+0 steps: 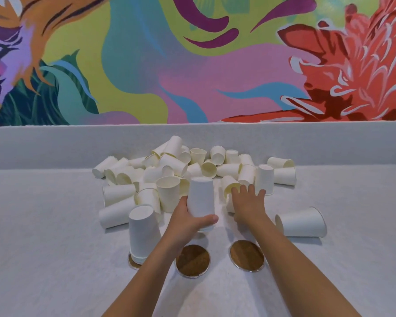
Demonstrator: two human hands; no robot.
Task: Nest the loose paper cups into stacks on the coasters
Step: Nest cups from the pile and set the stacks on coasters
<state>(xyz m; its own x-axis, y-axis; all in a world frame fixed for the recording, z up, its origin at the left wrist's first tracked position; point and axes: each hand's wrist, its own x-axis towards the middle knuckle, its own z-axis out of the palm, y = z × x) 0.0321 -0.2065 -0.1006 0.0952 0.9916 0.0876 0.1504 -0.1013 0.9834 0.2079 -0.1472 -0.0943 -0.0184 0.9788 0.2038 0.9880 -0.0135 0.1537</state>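
A heap of loose white paper cups (169, 170) lies on the grey counter, most on their sides. My left hand (188, 219) grips an upside-down cup (201, 197) just above the counter, in front of the heap. My right hand (248, 202) reaches palm-down with fingers spread over a cup lying on its side (230, 187); whether it grips that cup is hidden. Three round wooden coasters sit near me: the left coaster (133, 264) bears a stack of upside-down cups (143, 232), the middle coaster (192, 260) and right coaster (247, 255) are bare.
One cup (301, 221) lies on its side apart from the heap, right of my right arm. An upside-down cup (265, 179) stands at the heap's right. A low grey ledge (55, 145) backs the counter below a bright mural.
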